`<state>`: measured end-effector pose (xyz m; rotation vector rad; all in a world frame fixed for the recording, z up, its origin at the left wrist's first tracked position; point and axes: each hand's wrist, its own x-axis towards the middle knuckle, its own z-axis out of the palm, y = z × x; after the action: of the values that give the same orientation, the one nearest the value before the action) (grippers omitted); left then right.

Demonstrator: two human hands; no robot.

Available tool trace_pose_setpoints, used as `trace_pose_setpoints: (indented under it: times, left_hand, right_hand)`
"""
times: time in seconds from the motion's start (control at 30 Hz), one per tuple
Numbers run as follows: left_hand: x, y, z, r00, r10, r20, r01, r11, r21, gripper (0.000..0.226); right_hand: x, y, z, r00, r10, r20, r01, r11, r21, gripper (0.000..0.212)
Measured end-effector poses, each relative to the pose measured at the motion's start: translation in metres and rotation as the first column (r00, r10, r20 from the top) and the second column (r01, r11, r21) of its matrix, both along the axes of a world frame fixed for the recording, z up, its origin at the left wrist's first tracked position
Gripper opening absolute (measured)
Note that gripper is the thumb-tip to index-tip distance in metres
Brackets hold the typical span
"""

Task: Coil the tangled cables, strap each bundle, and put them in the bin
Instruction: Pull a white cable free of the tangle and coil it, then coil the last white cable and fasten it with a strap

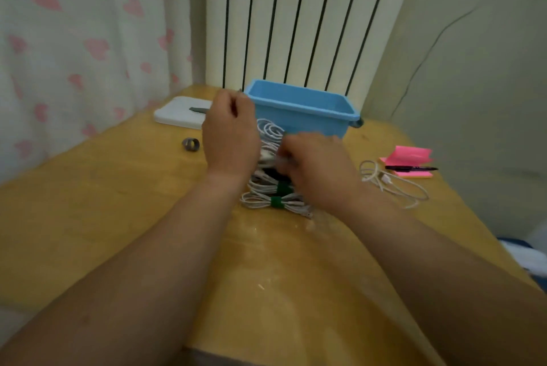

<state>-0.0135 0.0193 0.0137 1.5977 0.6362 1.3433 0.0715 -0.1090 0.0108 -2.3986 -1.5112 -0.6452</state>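
While near one bin (299,112), two bundles (257,202)

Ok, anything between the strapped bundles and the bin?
Nothing blocks it. The bin stands open right behind the bundles; only its near wall needs clearing. The left hand and right hand hold another cable in that gap.

A home room, heart-print curtain (74,49); white radiator (296,16), wooden table (118,203)

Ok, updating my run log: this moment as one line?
phase: coiling; left hand: grips white cable coil; right hand: on coil, blurred; strapped bundles: before blue bin; loose cable: uncoiled
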Motion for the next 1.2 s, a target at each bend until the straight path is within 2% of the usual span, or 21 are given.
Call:
trace_pose_setpoints:
  times: [0.07, 0.17, 0.23, 0.3, 0.37, 0.43, 0.53, 0.57, 0.63, 0.7, 0.8, 0.83, 0.9, 0.97, 1.03, 1.07, 1.1, 1.2]
  left_hand:
    - [0.002, -0.007, -0.005, 0.992, -0.053, -0.115, 0.068, 0.990, 0.126, 0.030]
    - [0.008, -0.014, -0.014, 0.945, -0.140, -0.296, 0.217, 0.944, 0.249, 0.035]
    - [0.011, -0.017, -0.019, 0.908, -0.175, -0.379, 0.291, 0.917, 0.272, 0.038]
    - [0.011, -0.018, -0.022, 0.901, -0.176, -0.396, 0.305, 0.908, 0.289, 0.038]
    - [0.010, -0.018, -0.020, 0.913, -0.132, -0.386, 0.267, 0.909, 0.319, 0.037]
    - [0.009, -0.020, -0.018, 0.919, -0.090, -0.383, 0.237, 0.904, 0.357, 0.033]
    - [0.008, -0.028, -0.020, 0.922, -0.076, -0.380, 0.245, 0.875, 0.418, 0.027]
    - [0.008, -0.032, -0.021, 0.924, -0.080, -0.375, 0.252, 0.864, 0.436, 0.026]
    - [0.008, -0.039, -0.022, 0.929, -0.091, -0.358, 0.263, 0.842, 0.470, 0.024]
    - [0.007, -0.051, -0.021, 0.927, -0.136, -0.350, 0.301, 0.828, 0.473, 0.021]
    - [0.010, -0.077, -0.017, 0.898, -0.221, -0.381, 0.391, 0.798, 0.459, 0.017]
    - [0.012, -0.087, -0.013, 0.873, -0.244, -0.422, 0.435, 0.781, 0.448, 0.016]
    - [0.021, -0.104, -0.007, 0.779, -0.266, -0.568, 0.539, 0.748, 0.388, 0.031]
    - [0.031, -0.118, -0.006, 0.635, -0.220, -0.740, 0.627, 0.706, 0.328, 0.049]
    - [0.041, -0.132, -0.014, 0.541, -0.180, -0.822, 0.687, 0.658, 0.309, 0.048]
    - [0.045, -0.136, -0.019, 0.532, -0.192, -0.825, 0.701, 0.646, 0.301, 0.043]
    - [0.050, -0.140, -0.023, 0.532, -0.217, -0.818, 0.706, 0.647, 0.288, 0.041]
    - [0.060, -0.145, -0.030, 0.576, -0.355, -0.736, 0.696, 0.685, 0.214, 0.041]
  right_hand:
    - [0.005, 0.000, -0.015, 0.997, 0.022, -0.078, -0.023, 0.999, -0.024, 0.010]
    - [0.006, -0.004, -0.012, 0.968, 0.086, -0.234, -0.079, 0.996, 0.038, 0.021]
    - [0.006, -0.014, -0.002, 0.959, 0.115, -0.259, -0.097, 0.992, 0.079, 0.019]
    - [0.013, -0.034, 0.011, 0.963, 0.105, -0.247, -0.050, 0.975, 0.218, 0.018]
    - [0.029, -0.060, 0.024, 0.959, 0.079, -0.272, 0.040, 0.913, 0.405, 0.014]
    - [0.051, -0.085, 0.030, 0.944, 0.042, -0.327, 0.160, 0.808, 0.567, 0.012]
    - [0.078, -0.119, 0.024, 0.909, -0.046, -0.414, 0.340, 0.656, 0.674, 0.017]
    - [0.085, -0.129, 0.020, 0.893, -0.066, -0.445, 0.382, 0.633, 0.673, 0.017]
    - [0.097, -0.142, 0.010, 0.853, -0.159, -0.498, 0.460, 0.681, 0.569, 0.019]
    - [0.106, -0.147, 0.003, 0.812, -0.304, -0.499, 0.525, 0.754, 0.395, 0.022]
    - [0.115, -0.146, -0.005, 0.760, -0.416, -0.500, 0.553, 0.817, 0.162, 0.039]
    - [0.118, -0.145, -0.008, 0.737, -0.450, -0.505, 0.554, 0.830, 0.070, 0.044]
    - [0.128, -0.146, -0.016, 0.676, -0.538, -0.504, 0.559, 0.820, -0.126, 0.048]
    - [0.129, -0.147, -0.019, 0.642, -0.614, -0.460, 0.556, 0.785, -0.273, 0.035]
    - [0.130, -0.145, -0.022, 0.647, -0.625, -0.438, 0.545, 0.780, -0.308, 0.016]
    - [0.131, -0.144, -0.022, 0.648, -0.622, -0.440, 0.546, 0.782, -0.302, 0.020]
    - [0.130, -0.142, -0.022, 0.647, -0.610, -0.457, 0.541, 0.790, -0.288, 0.024]
    - [0.131, -0.141, -0.022, 0.648, -0.541, -0.537, 0.534, 0.825, -0.186, 0.014]
